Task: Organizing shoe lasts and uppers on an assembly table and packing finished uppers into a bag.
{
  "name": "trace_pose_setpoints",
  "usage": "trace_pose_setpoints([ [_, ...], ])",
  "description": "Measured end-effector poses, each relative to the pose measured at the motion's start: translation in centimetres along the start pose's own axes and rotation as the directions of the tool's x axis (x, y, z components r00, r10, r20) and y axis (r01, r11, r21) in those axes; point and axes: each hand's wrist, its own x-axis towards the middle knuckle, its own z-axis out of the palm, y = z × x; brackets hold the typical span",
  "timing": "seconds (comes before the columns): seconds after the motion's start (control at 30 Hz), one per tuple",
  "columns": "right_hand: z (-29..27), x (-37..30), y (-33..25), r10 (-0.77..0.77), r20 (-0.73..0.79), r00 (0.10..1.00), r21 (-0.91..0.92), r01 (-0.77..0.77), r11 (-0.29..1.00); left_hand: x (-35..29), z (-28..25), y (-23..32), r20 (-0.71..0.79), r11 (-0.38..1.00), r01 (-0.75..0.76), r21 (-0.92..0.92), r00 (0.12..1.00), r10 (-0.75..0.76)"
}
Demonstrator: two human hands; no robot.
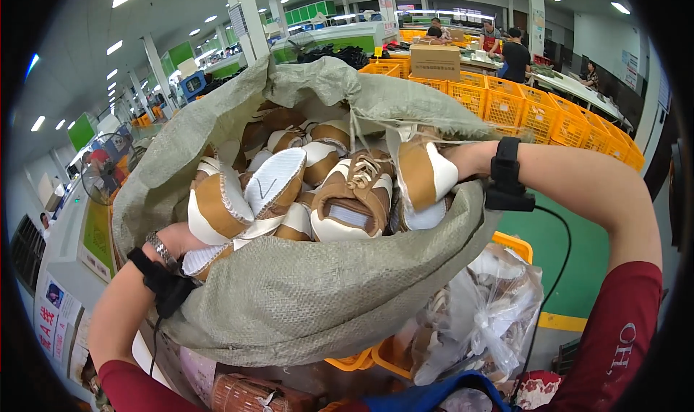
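Observation:
A big grey-green woven sack [318, 296] gapes open in front of me, full of brown and white shoe uppers. My left hand [182, 237], with a metal watch at the wrist, reaches in at the left side. Its fingers are hidden under a tan and white shoe upper [210, 208]. On the right, my right hand [468, 159] reaches over the sack's edge behind another tan and white upper [421, 175], touching it; that hand's fingers are mostly hidden. Between the hands lie a laced brown upper [354, 195] and one with its white sole side up [275, 177].
Below right stands a clear plastic bag [484, 318] of shoe parts among orange crates. A row of orange crates [506, 105] and a cardboard box [435, 61] stand beyond. At left are a machine [79, 231] and a fan [108, 166]. Several people work farther back.

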Motion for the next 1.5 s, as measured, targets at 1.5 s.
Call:
trace_pose_setpoints([
  [1.5, 3.9, -17.6, -12.3, -0.963, -0.144, 0.229, 0.344, 0.924, 0.168, -22.9, 28.1, 21.9, -0.925, 0.977, -0.188, 0.098, 0.344, 0.159],
])
